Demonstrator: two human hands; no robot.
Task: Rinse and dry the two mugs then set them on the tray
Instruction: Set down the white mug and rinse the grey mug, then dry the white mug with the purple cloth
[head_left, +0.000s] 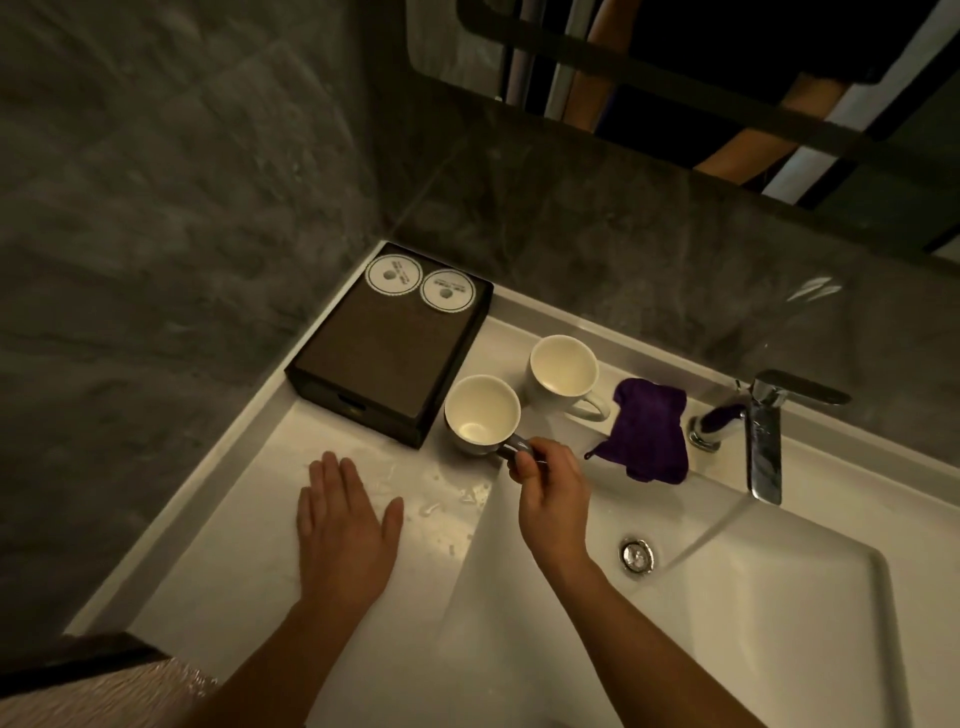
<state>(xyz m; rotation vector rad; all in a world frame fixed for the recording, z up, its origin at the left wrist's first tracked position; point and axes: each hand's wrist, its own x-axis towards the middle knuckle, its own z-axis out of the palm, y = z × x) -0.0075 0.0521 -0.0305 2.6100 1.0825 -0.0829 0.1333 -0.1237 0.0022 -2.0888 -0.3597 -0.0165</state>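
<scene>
Resting spread on the counter (249, 519), left hand (343, 535) holds nothing; right hand (550, 493) pinches the handle of the near mug (480, 415), just right of the tray (384, 348). Keep it level swinging right to the running tap (763, 436). Beyond: far mug (563, 376), cloth (652, 436).

Left hand (345, 525) flat, palm down, fingers straight, right hand (553, 493) fingers curled round mug (480, 415) handle

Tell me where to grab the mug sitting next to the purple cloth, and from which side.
Take its handle, which juts toward the near right, beside the purple cloth. The mug stands upright, so come in from the basin side. The second mug, held by the right hand, and the tray crowd its left, so that side looks tighter.
</scene>
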